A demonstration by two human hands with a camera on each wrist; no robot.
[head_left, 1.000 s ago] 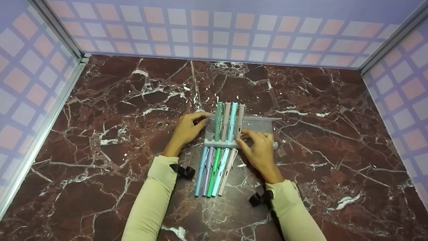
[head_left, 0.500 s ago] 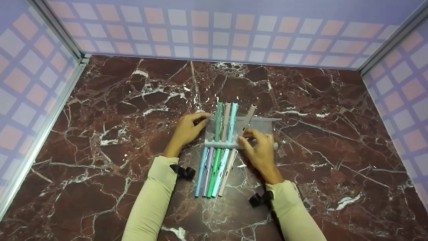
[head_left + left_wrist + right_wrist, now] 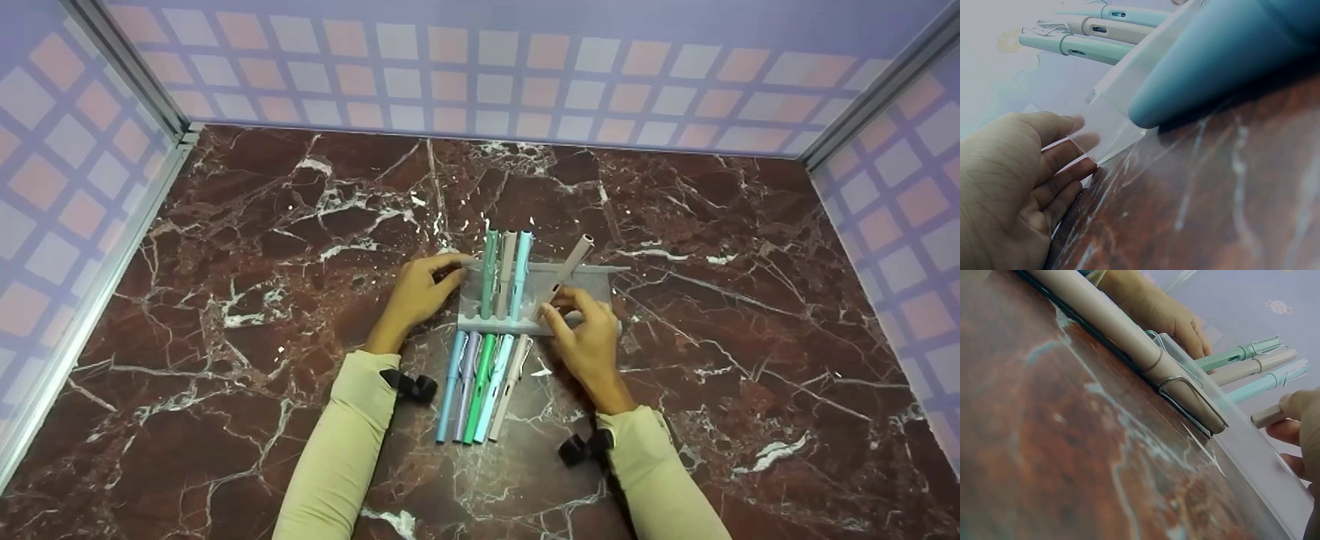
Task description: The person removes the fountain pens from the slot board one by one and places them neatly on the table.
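Note:
A clear plastic pen stand lies across the middle of the marble-patterned table. My left hand pinches its left end between thumb and fingers; in the left wrist view, fingertips show through the plastic. With thumb and index finger, my right hand grips a taupe pen near its lower end. That pen leans to the right over the stand, its far end raised. Left of it, a dark green pen, another taupe pen and a light blue pen rest side by side on the stand.
In front of the stand lies a row of several pens, among them a blue pen, a green pen and a beige pen. Checked panels wall off the table's back and sides.
The taupe pen in my right hand has swung from nearly parallel with the other pens to a rightward lean, its lower end shifting slightly right. My left hand has stayed still.

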